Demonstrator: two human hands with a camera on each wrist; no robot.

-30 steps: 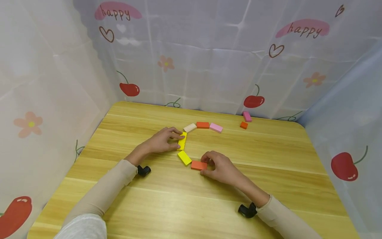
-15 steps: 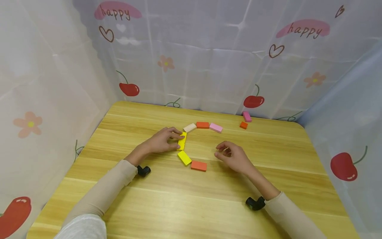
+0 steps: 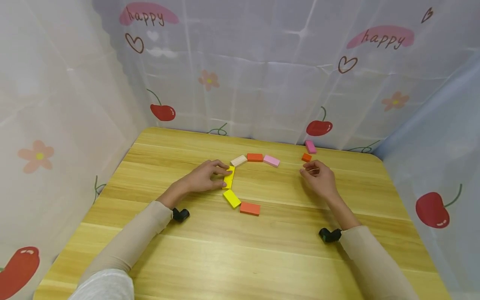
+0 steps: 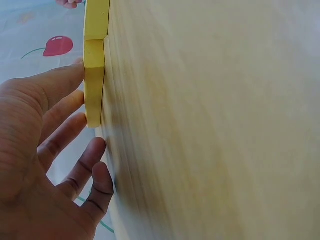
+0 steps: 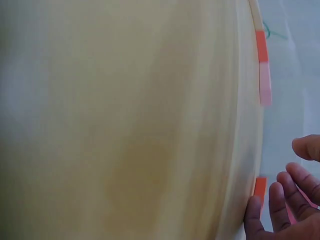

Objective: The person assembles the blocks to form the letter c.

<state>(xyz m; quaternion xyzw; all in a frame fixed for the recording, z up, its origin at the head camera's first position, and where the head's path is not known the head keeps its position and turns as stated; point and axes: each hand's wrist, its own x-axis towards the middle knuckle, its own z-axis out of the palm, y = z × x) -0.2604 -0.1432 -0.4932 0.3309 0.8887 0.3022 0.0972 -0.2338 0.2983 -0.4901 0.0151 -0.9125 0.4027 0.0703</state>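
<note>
I see 6-blk arc laid; L hand [image 3: 202,178] fingers straight vs upper yellow block [image 3: 229,177]; R hand [image 3: 318,178] fingers loosely curled, empty, just short of small orange block [image 3: 306,157]; pink block [image 3: 310,146] beyond it, both unplaced.

Bare tabletop [image 3: 240,254] lies open in front of the blocks and to the right hand's [image 3: 318,179] right. An orange block [image 3: 306,157] and a pink block [image 3: 310,146] lie just beyond its fingertips, and curtains [image 3: 262,83] close the far edge.
</note>
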